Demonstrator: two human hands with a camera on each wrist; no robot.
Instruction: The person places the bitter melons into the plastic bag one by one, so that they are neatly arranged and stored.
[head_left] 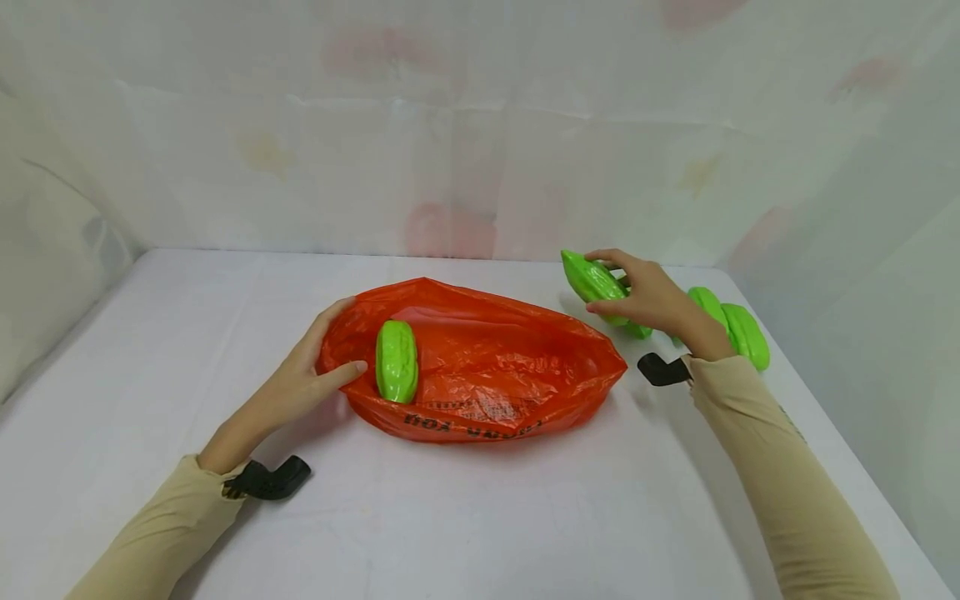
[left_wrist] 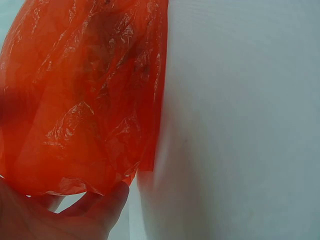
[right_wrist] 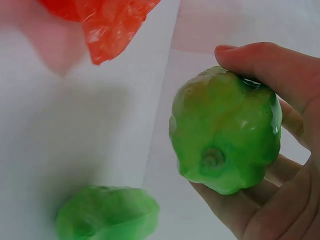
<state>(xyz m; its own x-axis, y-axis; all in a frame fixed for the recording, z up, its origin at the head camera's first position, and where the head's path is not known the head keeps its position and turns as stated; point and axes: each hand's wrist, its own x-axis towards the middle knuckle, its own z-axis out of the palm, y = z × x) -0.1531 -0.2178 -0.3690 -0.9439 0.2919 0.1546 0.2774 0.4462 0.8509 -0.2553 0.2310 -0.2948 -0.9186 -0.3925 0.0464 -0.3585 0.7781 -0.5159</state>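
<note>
An orange plastic bag (head_left: 495,375) lies open on the white table (head_left: 480,517). One green ridged toy gourd (head_left: 396,360) sits inside its left end. My left hand (head_left: 333,346) pinches the bag's left rim, thumb near that gourd; the left wrist view shows the thumb (left_wrist: 107,205) under the orange plastic bag (left_wrist: 85,95). To the right of the bag, my right hand (head_left: 630,287) grips a second green gourd (head_left: 592,279), tilted just above the table. In the right wrist view the fingers (right_wrist: 270,62) curl round this gourd (right_wrist: 225,130).
Two more green gourds (head_left: 742,333) lie near the table's right edge, behind my right wrist; one gourd (right_wrist: 107,212) shows in the right wrist view. Pale curtains (head_left: 480,125) close in the back and sides. Bare tabletop lies in front of the bag.
</note>
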